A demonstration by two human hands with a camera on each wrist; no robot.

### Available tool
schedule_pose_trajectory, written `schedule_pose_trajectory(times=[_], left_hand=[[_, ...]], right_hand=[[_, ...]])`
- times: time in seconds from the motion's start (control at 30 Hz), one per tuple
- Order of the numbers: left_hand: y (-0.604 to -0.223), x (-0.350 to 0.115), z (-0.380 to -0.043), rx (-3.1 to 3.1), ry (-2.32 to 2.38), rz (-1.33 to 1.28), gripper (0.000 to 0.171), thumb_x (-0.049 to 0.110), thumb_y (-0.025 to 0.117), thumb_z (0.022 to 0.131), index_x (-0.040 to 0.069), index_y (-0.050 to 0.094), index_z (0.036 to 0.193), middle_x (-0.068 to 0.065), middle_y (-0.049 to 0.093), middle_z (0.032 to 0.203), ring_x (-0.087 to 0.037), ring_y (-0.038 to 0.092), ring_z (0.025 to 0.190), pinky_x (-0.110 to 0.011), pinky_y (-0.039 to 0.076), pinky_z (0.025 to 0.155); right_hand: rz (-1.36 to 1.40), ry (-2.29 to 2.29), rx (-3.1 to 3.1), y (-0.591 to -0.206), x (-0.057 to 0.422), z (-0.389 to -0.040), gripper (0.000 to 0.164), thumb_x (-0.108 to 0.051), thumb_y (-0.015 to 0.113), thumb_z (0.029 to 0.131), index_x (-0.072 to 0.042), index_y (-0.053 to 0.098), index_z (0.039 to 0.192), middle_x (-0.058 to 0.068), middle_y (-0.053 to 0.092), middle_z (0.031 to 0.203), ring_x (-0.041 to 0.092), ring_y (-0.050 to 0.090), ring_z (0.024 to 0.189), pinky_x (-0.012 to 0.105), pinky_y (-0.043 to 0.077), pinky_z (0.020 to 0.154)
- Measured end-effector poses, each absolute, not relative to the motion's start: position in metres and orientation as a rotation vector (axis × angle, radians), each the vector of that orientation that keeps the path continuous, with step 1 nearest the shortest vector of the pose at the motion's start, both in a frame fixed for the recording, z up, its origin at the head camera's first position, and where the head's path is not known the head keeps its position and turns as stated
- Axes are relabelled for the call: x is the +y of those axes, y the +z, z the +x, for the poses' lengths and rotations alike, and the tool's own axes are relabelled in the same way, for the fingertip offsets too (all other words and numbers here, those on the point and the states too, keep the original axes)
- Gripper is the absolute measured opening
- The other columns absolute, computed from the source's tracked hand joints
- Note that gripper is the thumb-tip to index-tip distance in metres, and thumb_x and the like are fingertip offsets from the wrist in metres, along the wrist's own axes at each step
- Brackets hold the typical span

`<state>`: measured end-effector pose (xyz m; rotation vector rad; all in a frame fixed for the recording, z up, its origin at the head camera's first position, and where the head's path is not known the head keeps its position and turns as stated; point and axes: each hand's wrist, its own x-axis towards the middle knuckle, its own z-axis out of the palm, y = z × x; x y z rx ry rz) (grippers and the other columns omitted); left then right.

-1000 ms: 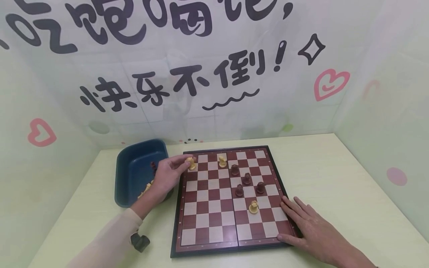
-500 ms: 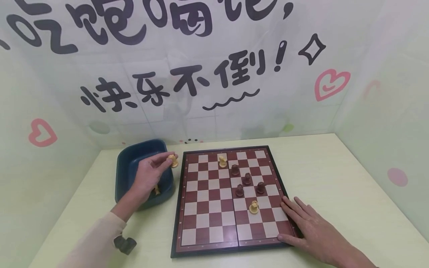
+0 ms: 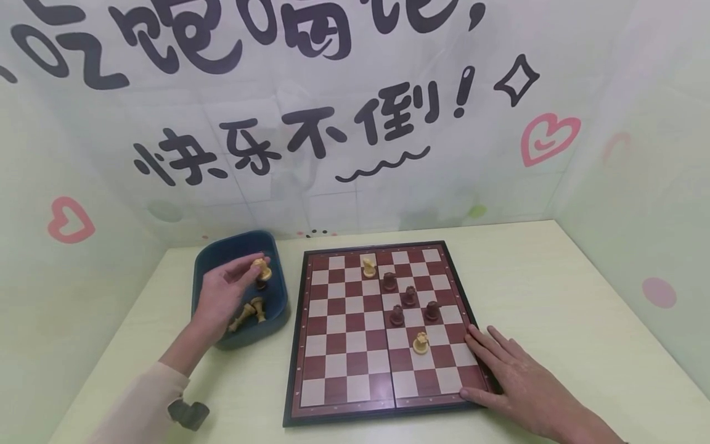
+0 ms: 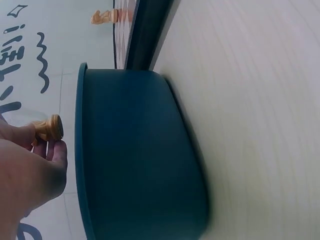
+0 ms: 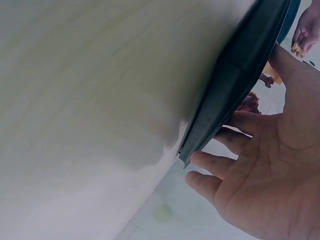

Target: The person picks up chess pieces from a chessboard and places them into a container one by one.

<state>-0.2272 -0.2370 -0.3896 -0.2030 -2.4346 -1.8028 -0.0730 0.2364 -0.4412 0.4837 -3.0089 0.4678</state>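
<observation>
Over the blue tub [image 3: 208,296], my left hand [image 3: 222,293] pinches a cream chess piece [image 3: 263,269] between thumb and fingers. In the left wrist view this piece [image 4: 48,128] lies sideways in the picture, its round base showing past the fingertips; the fingers hide much of its top. My right hand [image 3: 516,376] rests with spread fingers on the right edge of the brown and white chessboard [image 3: 335,342]. Standing on the board are a cream knight [image 3: 368,267], a cream rook-like piece [image 3: 421,343] and several dark pieces [image 3: 409,296].
Inside the tub lie loose cream pieces [image 3: 258,308] and a dark piece [image 3: 261,284], partly hidden by the left hand. The tub stands left of the board on a pale table [image 3: 577,308]. A printed wall sheet [image 3: 355,203] closes off the back.
My left hand has moved left from the board's far left corner to above the tub, carrying the cream chess piece off the board. The right hand has stayed in place.
</observation>
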Motion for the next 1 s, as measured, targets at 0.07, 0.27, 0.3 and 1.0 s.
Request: schedule_pose_trajectory(times=[0.07, 0.27, 0.3, 1.0], left_hand=[[-0.39, -0.24, -0.227, -2.438, -1.801, -0.2, 0.048, 0.029, 0.062, 0.104, 0.0, 0.056, 0.141, -0.009, 0.066, 0.133, -0.007, 0.062, 0.116, -0.018, 0.046, 0.097], [-0.392, -0.244, -0.225, -2.391, -1.852, -0.192, 0.059, 0.032, 0.06, 0.105, -0.002, 0.044, 0.15, -0.006, 0.06, 0.141, -0.005, 0.055, 0.124, -0.014, 0.042, 0.1], [-0.392, -0.244, -0.226, -2.368, -1.88, -0.195, 0.059, 0.032, 0.06, 0.104, -0.003, 0.044, 0.149, -0.006, 0.061, 0.14, -0.005, 0.056, 0.123, -0.014, 0.043, 0.099], [-0.394, -0.218, -0.233, -2.326, -1.921, -0.289, 0.051, 0.027, 0.063, 0.104, -0.004, 0.052, 0.143, -0.014, 0.064, 0.135, -0.007, 0.06, 0.119, -0.018, 0.047, 0.097]], right_hand=[[0.477, 0.461, -3.017, -0.441, 0.236, -0.073, 0.089, -0.073, 0.059, 0.089, -0.011, 0.047, 0.153, 0.0, 0.038, 0.161, 0.033, 0.031, 0.147, 0.02, 0.006, 0.119], [0.473, 0.446, -3.025, -0.44, 0.236, -0.073, 0.09, -0.073, 0.059, 0.089, -0.012, 0.048, 0.153, -0.001, 0.038, 0.161, 0.032, 0.03, 0.147, 0.046, 0.031, 0.115], [0.473, 0.448, -3.025, -0.44, 0.236, -0.073, 0.09, -0.073, 0.059, 0.089, -0.012, 0.048, 0.153, -0.001, 0.038, 0.161, 0.032, 0.03, 0.147, 0.046, 0.031, 0.115], [0.495, 0.433, -3.019, -0.438, 0.236, -0.073, 0.089, -0.072, 0.06, 0.089, -0.01, 0.049, 0.152, 0.001, 0.039, 0.16, 0.034, 0.032, 0.146, 0.054, 0.036, 0.111]])
